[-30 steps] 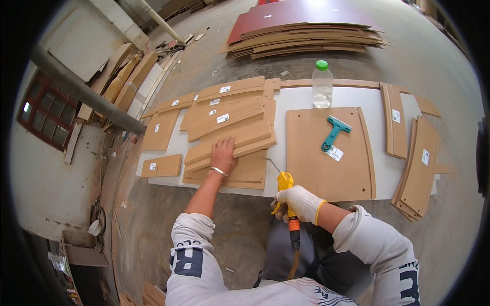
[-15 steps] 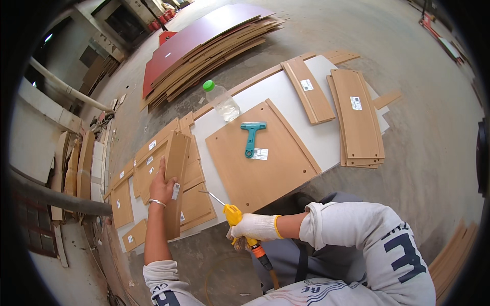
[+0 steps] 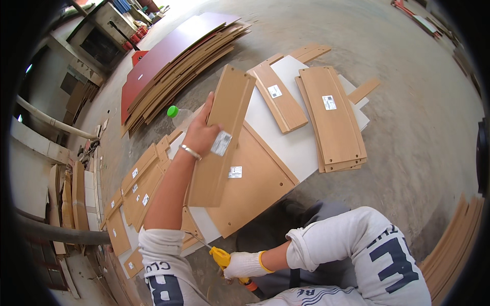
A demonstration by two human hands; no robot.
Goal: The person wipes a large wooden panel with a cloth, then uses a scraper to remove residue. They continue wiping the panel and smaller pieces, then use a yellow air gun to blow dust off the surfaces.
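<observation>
My bare left hand (image 3: pixel 200 136), with a bracelet at the wrist, grips a long wooden board (image 3: pixel 232 104) by its edge. The board is tilted up over a larger square wooden panel (image 3: pixel 263 186) and carries a white label. In my right hand (image 3: pixel 246 264), which wears a white knitted glove, is a yellow air blow gun (image 3: pixel 219 256). Its thin metal nozzle points up and left, near the panel's lower corner, and a hose fitting hangs below the grip. The raised board hides the teal scraper seen earlier on the panel. Behind my left hand, a clear bottle (image 3: pixel 178 117) with a green cap is partly covered.
A white sheet (image 3: pixel 291 137) lies under the boards. Several labelled boards (image 3: pixel 329 117) are stacked at the right, and more boards (image 3: pixel 135 196) lie at the left. Beyond stands a pile of reddish and brown panels (image 3: pixel 173 56). Long strips (image 3: pixel 454 255) lie at the lower right.
My left hand has lifted the board and carried it right, from the boards at left to over the square panel. The blow gun has moved slightly down and left. The view has shifted.
</observation>
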